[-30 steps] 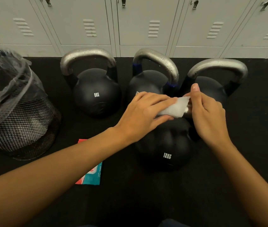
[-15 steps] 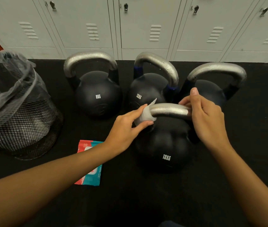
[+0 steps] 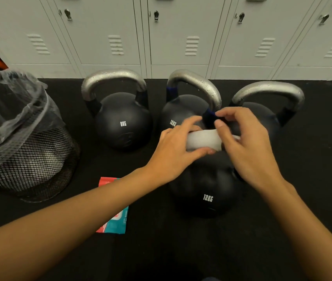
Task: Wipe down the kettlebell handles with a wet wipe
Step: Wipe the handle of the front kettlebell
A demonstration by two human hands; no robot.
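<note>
Since 0.5 s ago, the wet wipe (image 3: 203, 141) has travelled from the left end to the middle of the front 12KG kettlebell (image 3: 205, 191) handle, now wrapped over it. Left hand (image 3: 173, 153) grips the wipe around the handle; right hand (image 3: 248, 145) has lifted, thumb and forefinger narrowly parted above it. Open floor mat (image 3: 282, 230) lies right; wipe packet (image 3: 114, 222) and mesh bin (image 3: 25, 155) lie left.

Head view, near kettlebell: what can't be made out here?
- Handle of the near kettlebell: covered by the wipe and both hands.
- Right hand: blurred, so its hold on the wipe is unclear.
- Far right kettlebell: weight mark hidden behind the right hand.
- Wipe packet: print hidden by the left forearm.
- Bin: cut off by the left edge.
</note>
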